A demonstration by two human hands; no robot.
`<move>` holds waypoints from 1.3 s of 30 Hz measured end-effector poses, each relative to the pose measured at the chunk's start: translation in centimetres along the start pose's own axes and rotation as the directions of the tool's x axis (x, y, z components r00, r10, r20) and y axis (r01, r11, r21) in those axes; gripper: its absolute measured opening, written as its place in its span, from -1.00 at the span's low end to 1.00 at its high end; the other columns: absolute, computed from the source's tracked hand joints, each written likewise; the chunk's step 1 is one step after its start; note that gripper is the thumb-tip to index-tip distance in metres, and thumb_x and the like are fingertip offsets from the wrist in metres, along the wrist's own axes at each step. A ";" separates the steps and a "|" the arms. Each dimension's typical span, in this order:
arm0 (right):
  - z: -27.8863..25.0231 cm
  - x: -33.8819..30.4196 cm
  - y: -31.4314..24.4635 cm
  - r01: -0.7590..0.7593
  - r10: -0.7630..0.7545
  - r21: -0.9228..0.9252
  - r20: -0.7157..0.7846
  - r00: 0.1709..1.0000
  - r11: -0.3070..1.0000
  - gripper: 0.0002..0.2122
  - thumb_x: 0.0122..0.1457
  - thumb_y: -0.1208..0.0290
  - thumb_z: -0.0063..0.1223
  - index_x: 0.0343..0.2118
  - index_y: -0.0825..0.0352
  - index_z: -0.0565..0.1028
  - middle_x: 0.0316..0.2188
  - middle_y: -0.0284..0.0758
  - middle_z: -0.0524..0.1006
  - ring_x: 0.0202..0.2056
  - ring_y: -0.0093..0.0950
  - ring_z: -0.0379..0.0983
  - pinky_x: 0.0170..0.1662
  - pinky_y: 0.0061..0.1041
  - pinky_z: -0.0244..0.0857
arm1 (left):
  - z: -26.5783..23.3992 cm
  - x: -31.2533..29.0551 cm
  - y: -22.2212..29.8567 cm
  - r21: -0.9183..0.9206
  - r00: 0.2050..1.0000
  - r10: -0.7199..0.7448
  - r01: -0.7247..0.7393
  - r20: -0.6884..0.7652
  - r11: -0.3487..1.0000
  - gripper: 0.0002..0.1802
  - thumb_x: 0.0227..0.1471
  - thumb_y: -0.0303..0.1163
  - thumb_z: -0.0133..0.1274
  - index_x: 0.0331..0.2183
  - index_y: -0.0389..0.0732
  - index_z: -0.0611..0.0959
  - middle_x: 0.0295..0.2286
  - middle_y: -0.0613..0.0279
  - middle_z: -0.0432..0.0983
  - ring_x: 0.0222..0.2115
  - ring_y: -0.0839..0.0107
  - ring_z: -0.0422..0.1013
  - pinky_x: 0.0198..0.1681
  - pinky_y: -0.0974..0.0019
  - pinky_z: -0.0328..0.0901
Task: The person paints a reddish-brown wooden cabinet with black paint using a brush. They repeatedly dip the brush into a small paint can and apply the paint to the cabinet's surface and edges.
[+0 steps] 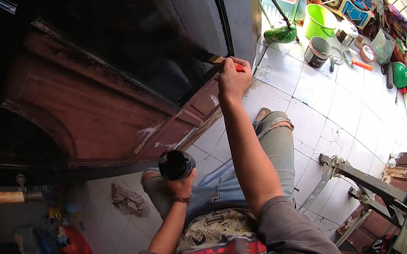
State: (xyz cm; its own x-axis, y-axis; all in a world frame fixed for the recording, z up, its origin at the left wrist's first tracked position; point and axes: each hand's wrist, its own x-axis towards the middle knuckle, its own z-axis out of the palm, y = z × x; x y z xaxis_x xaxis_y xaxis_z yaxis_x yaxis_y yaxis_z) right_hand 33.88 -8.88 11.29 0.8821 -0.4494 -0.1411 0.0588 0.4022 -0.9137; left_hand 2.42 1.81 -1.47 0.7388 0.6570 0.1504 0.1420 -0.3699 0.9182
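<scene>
A paintbrush (216,59) with a red handle is gripped in my right hand (233,83), its bristles against the dark upper part of a panelled wooden door (90,110). Wet-looking black paint (138,38) covers that upper area and the left side, while the lower panels remain reddish brown with scuffed edges. Below the door's lower edge, over my left knee, my left hand (184,184) is wrapped round a black paint container (175,165). Its open top faces up and looks dark inside; how full it is I cannot tell.
A crumpled rag (127,200) lies on the tiles at lower left, near a door handle (6,196). Far right stand a green bucket (320,22), a grey paint can (318,52) and an orange-handled tool (361,65). A metal frame (368,183) stands on my right.
</scene>
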 end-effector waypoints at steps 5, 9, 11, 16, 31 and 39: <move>8.4 0.2 -13.6 0.243 -0.245 0.032 0.066 0.967 0.969 -0.87 0.05 0.50 0.14 -0.44 0.49 0.55 -0.60 -0.22 0.54 -0.60 -0.49 0.53 -0.55 -0.47 0.45 | -0.3 -0.1 -0.3 -0.003 1.000 0.003 -0.003 0.018 1.000 0.02 -0.36 -0.30 0.46 0.14 -0.38 0.35 0.05 0.06 0.40 0.08 0.26 0.34 0.22 0.19 0.16; 7.3 -1.4 -19.1 0.137 -0.287 0.518 0.222 0.932 0.844 -0.89 0.04 0.50 0.15 -0.41 0.45 0.53 -0.52 -0.22 0.56 -0.49 -0.46 0.53 -0.37 -0.47 0.44 | -0.5 -0.4 -1.0 0.055 1.000 0.005 -0.006 0.012 0.998 0.02 -0.35 -0.29 0.47 0.13 -0.40 0.35 0.06 0.03 0.39 0.08 0.23 0.33 0.23 0.18 0.13; 7.7 0.6 -16.6 0.285 -0.458 0.590 0.165 0.873 0.756 -0.88 0.11 0.49 0.18 -0.40 0.44 0.53 -0.55 -0.25 0.55 -0.58 -0.55 0.49 -0.55 -0.53 0.42 | -0.4 -0.4 -0.7 0.044 0.998 -0.065 0.066 -0.018 0.997 0.03 -0.36 -0.29 0.48 0.13 -0.42 0.34 0.06 0.03 0.38 0.09 0.21 0.32 0.24 0.16 0.12; 0.6 -1.2 -4.0 -0.140 -0.007 0.450 0.310 0.951 0.882 -0.78 0.16 0.42 0.24 -0.23 0.38 0.44 -0.49 -0.35 0.52 -0.55 -0.65 0.44 -0.54 -0.64 0.38 | -0.7 -0.5 -2.0 0.135 0.999 0.046 -0.043 -0.020 0.990 0.07 -0.36 -0.26 0.48 0.15 -0.42 0.31 0.10 0.01 0.32 0.11 0.20 0.28 0.26 0.11 0.09; 0.2 -1.1 -6.8 -0.109 0.018 0.494 0.187 0.982 0.863 -0.84 0.19 0.47 0.20 -0.31 0.41 0.44 -0.55 -0.36 0.48 -0.64 -0.66 0.37 -0.60 -0.69 0.30 | -0.7 -0.8 0.5 0.197 0.994 0.086 -0.070 -0.074 0.978 -0.19 -0.34 -0.35 0.49 -0.02 -0.38 0.49 -0.09 0.14 0.50 -0.11 0.35 0.46 0.05 0.23 0.33; 3.4 -1.2 -10.2 -0.158 -0.057 0.576 0.337 0.940 0.802 -0.84 0.17 0.43 0.21 -0.33 0.40 0.48 -0.50 -0.37 0.51 -0.56 -0.70 0.41 -0.58 -0.68 0.35 | 0.0 -0.7 1.6 0.144 0.998 -0.008 0.016 -0.055 0.989 -0.33 -0.36 -0.38 0.50 -0.14 -0.34 0.58 -0.18 0.17 0.55 -0.19 0.40 0.50 -0.01 0.25 0.37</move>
State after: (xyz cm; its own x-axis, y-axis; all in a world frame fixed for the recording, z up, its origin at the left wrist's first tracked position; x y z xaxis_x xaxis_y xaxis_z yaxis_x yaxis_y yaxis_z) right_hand 33.76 -9.74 22.05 0.9832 -0.1762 0.0476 0.1767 0.8531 -0.4909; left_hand 2.14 0.73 -0.14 0.7000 0.6953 0.1626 0.2478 -0.4501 0.8579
